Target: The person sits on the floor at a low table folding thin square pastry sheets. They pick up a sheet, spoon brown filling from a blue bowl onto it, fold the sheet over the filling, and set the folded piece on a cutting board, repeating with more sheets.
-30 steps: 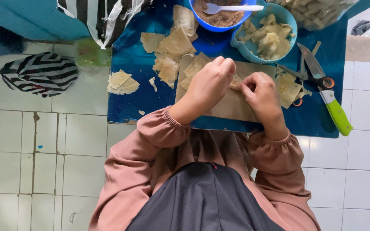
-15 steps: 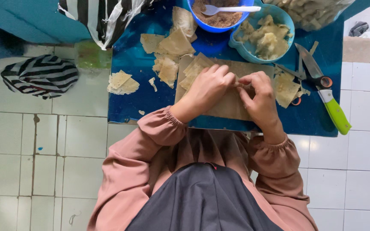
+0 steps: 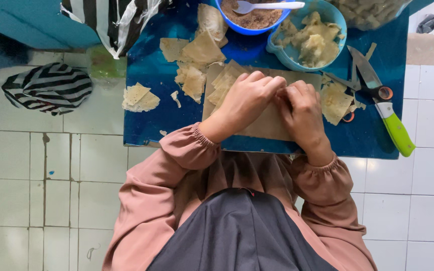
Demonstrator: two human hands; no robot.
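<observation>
1. Here, in the head view, the flat tan wooden board lies on a blue tabletop; bare blue shows left of the board, a green-handled knife right of it.
2. Left hand and right hand meet fingertip to fingertip over the board, curled shut on something hidden; thin beige wrapper sheets fan out at the board's left edge.

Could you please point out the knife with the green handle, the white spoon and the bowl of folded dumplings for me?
Knife [image 3: 397, 131]: head view, on its green handle.
White spoon [image 3: 277, 6]: head view, on its handle over the filling bowl.
Bowl of folded dumplings [image 3: 341, 22]: head view, on its blue right rim.
</observation>
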